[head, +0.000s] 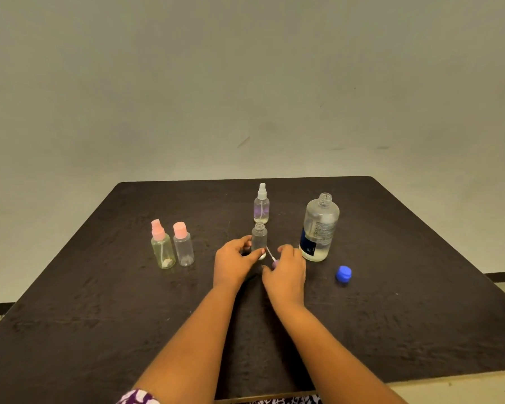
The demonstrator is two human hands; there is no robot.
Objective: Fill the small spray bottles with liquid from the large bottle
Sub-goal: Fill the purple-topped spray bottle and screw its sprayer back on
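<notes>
A small clear bottle (259, 238) stands open-necked at the middle of the dark table (99, 301). My left hand (234, 263) holds it near its base. My right hand (286, 274) pinches a purple spray head (275, 263) whose thin white tube points up towards the bottle. The large clear bottle (318, 228) stands uncapped just right of my right hand, with liquid low in it. Its blue cap (343, 273) lies on the table to the right. Behind stands a clear spray bottle (261, 204) with its sprayer on.
Two small bottles with pink tops stand at the left: a greenish spray bottle (162, 246) and a clear one (183, 244). A plain wall rises beyond the table's far edge. Patterned purple fabric shows at the bottom edge.
</notes>
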